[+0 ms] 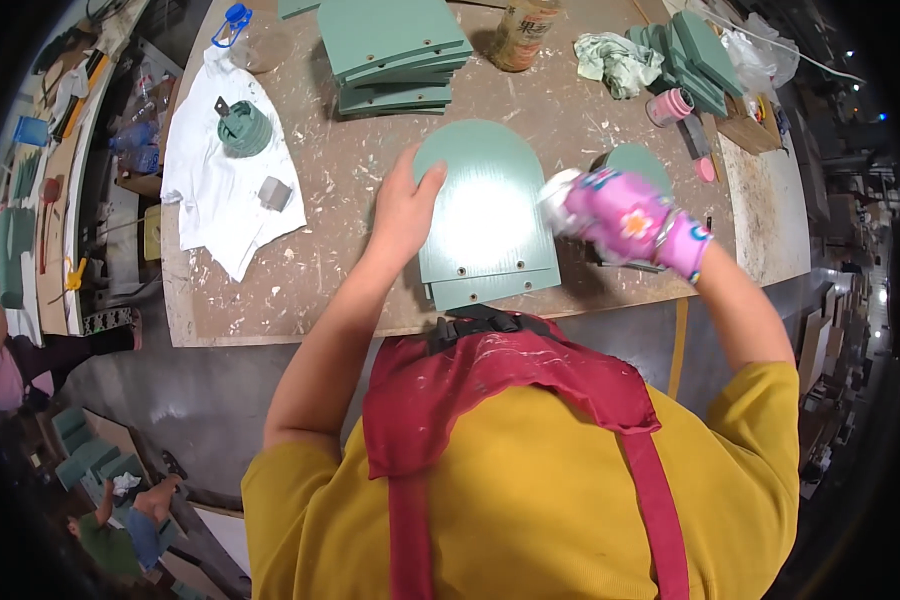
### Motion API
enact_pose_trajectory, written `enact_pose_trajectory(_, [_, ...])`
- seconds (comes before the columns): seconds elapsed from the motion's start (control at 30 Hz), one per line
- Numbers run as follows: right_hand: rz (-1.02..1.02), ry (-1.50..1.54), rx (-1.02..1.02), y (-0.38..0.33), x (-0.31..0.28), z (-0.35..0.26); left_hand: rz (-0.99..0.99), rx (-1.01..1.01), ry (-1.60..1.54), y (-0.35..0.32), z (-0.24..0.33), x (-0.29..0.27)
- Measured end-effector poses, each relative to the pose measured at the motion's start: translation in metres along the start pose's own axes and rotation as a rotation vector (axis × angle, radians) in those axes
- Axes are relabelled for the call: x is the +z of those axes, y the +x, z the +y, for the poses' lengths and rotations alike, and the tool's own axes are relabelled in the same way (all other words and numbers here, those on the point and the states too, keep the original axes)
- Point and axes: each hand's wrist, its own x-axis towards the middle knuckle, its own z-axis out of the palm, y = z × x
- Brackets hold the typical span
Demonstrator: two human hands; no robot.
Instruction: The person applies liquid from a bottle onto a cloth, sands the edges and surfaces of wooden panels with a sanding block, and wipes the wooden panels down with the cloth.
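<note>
In front of me lies a glossy light-green board [485, 215] with a rounded top and small holes along its straight near edge. Another green board pokes out beneath it. My left hand [407, 205] is bare and grips the board's left edge, thumb on the top face. At the right edge, my right hand [620, 215] wears a pink floral glove and is closed around a white wad, perhaps cloth [558, 198], smeared by motion. Partly hidden behind the glove, more rounded green boards [638, 160] lie on the table.
Green boards are stacked [395, 45] at the back. On a white cloth [195, 190] stand a green-stained tub [244, 130] and a grey block [274, 194]. A jar [523, 35], crumpled rag [617, 62] and pink bottle [669, 107] are farther back. Two people are at left.
</note>
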Motion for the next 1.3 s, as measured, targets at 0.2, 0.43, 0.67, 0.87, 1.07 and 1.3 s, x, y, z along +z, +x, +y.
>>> enact_pose_trajectory(0.2, [0.447,-0.213,-0.513,0.032,0.063,-0.032,0.042,-0.049,-0.022,0.003,-0.001,0.009])
enact_pose_trajectory(0.43, [0.595,-0.116,-0.520,0.066,0.068,-0.049,0.067,-0.101,-0.042,0.001,0.006,0.011])
enact_pose_trajectory(0.67, [0.590,0.004,-0.417,0.062,0.083,-0.067,0.007,-0.135,-0.346,0.002,-0.003,0.010])
enact_pose_trajectory(0.87, [0.405,-0.109,-0.436,0.046,0.095,-0.080,0.007,-0.111,-0.172,0.004,0.001,0.011])
enact_pose_trajectory(1.07, [0.650,-0.110,-0.440,0.055,0.081,-0.074,0.013,-0.186,-0.444,0.006,-0.007,0.017])
enact_pose_trajectory(1.3, [0.523,-0.069,-0.457,0.062,0.068,-0.066,-0.053,-0.224,-0.347,0.006,-0.004,0.011])
